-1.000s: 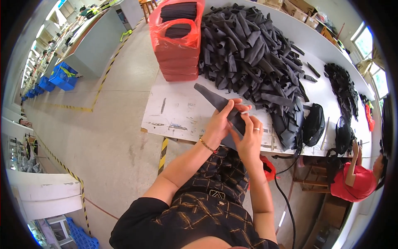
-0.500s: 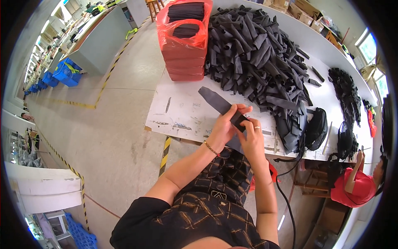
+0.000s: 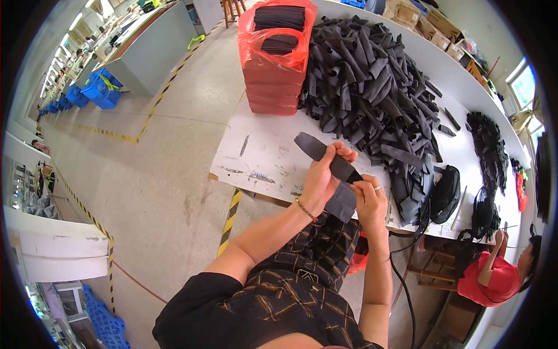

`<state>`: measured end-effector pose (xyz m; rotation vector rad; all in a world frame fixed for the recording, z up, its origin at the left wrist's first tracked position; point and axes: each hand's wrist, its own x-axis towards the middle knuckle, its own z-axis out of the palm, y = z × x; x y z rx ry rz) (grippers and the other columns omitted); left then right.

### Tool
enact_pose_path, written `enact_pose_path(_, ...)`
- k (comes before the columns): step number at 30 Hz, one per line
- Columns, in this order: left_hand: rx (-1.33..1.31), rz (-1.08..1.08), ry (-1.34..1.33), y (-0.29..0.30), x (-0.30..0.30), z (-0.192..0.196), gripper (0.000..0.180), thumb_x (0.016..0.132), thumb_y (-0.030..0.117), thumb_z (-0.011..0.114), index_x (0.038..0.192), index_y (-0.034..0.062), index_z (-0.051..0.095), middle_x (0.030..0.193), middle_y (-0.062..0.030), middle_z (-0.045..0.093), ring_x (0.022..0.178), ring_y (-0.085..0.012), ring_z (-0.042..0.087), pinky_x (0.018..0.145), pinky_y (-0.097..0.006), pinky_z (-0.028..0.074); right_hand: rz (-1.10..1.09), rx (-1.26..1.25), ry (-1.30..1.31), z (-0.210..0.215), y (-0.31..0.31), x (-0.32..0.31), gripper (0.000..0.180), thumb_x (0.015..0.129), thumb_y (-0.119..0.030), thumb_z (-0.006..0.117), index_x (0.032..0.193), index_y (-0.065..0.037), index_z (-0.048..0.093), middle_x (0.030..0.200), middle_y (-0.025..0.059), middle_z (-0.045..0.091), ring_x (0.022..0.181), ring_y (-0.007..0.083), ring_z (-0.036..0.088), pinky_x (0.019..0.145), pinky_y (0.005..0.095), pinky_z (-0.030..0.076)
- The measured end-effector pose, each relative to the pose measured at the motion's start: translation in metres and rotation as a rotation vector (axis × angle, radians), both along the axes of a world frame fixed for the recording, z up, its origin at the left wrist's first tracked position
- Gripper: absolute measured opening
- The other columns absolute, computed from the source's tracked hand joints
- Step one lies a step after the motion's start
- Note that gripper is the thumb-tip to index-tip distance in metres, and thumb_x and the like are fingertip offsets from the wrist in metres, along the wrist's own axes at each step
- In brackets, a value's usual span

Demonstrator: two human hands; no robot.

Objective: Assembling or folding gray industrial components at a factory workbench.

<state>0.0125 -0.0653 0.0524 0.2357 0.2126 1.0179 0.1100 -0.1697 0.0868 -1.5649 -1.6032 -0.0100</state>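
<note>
Over the near edge of the white table (image 3: 232,152), both my hands grip one dark grey fabric strip (image 3: 340,168). My left hand (image 3: 321,179) is closed round its middle, with the far end sticking out beyond the thumb. At its lower part, my right hand (image 3: 370,200) pinches the edge between thumb and fingers. A wider grey flap (image 3: 342,203) hangs below between my hands; whether it belongs to the same strip I cannot tell. Just beyond, a large pile of rolled and flat dark fabric pieces (image 3: 372,81) covers the table.
A red plastic bag (image 3: 272,87) of stacked dark strips stands left of the pile. Black bundles (image 3: 444,195) and a cable (image 3: 401,279) lie to the right. A seated person in red (image 3: 494,279) works at far right. Blue crates (image 3: 100,92) stand on the floor at left.
My right hand has slid down and right along the strip, away from my left hand. More of the grey flap shows below. The whole view has shifted slightly.
</note>
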Motion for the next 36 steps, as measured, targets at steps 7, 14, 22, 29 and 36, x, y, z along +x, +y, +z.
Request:
enact_pose_path(7,-0.037,-0.042,0.0,-0.014,0.002,0.002,0.026,0.098,0.027,0.053,0.107,0.0032,0.056,0.091,-0.0074,0.067,0.099,-0.0253,0.064,0.093,-0.035,0.049,0.022,-0.011,0.029,-0.01,0.005,-0.003,0.012,0.078,0.002,0.068,0.085,0.001,0.059,0.094,0.0152,0.061,0.077,0.0318,0.061,0.066,0.0383,0.05)
enact_pose_path(14,-0.036,-0.047,-0.022,-0.018,0.003,0.002,0.027,0.097,0.028,0.055,0.105,0.0031,0.056,0.09,-0.0066,0.067,0.099,-0.0242,0.064,0.094,-0.035,0.047,0.005,0.009,0.079,-0.012,0.009,-0.005,0.011,0.078,0.002,0.069,0.084,0.001,0.06,0.095,0.0159,0.062,0.074,0.0305,0.062,0.064,0.0355,0.05)
enact_pose_path(22,-0.037,-0.086,-0.063,-0.016,0.002,-0.008,0.028,0.098,0.028,0.053,0.108,0.0024,0.056,0.096,-0.0099,0.068,0.102,-0.024,0.063,0.094,-0.035,0.046,-0.007,-0.057,0.137,-0.013,0.008,-0.005,0.011,0.079,0.001,0.068,0.086,0.001,0.061,0.097,0.0157,0.062,0.075,0.0292,0.062,0.066,0.0345,0.05)
enact_pose_path(29,0.092,-0.067,0.097,-0.007,0.0,0.0,0.033,0.101,0.028,0.044,0.113,-0.0004,0.054,0.108,-0.0167,0.066,0.108,-0.0258,0.061,0.1,-0.037,0.043,-0.167,-0.054,0.785,-0.035,0.007,-0.024,0.013,0.086,-0.008,0.067,0.09,0.003,0.06,0.098,0.0047,0.056,0.09,0.0127,0.054,0.075,0.0267,0.046)
enact_pose_path(36,0.322,-0.091,0.003,0.008,-0.008,0.007,0.035,0.1,0.03,0.046,0.119,0.001,0.054,0.118,-0.014,0.063,0.122,-0.0272,0.053,0.103,-0.042,0.043,-0.15,-0.052,1.126,-0.006,0.01,-0.026,0.019,0.094,-0.015,0.059,0.103,0.002,0.058,0.088,0.0019,0.059,0.079,0.0092,0.055,0.068,0.0258,0.046)
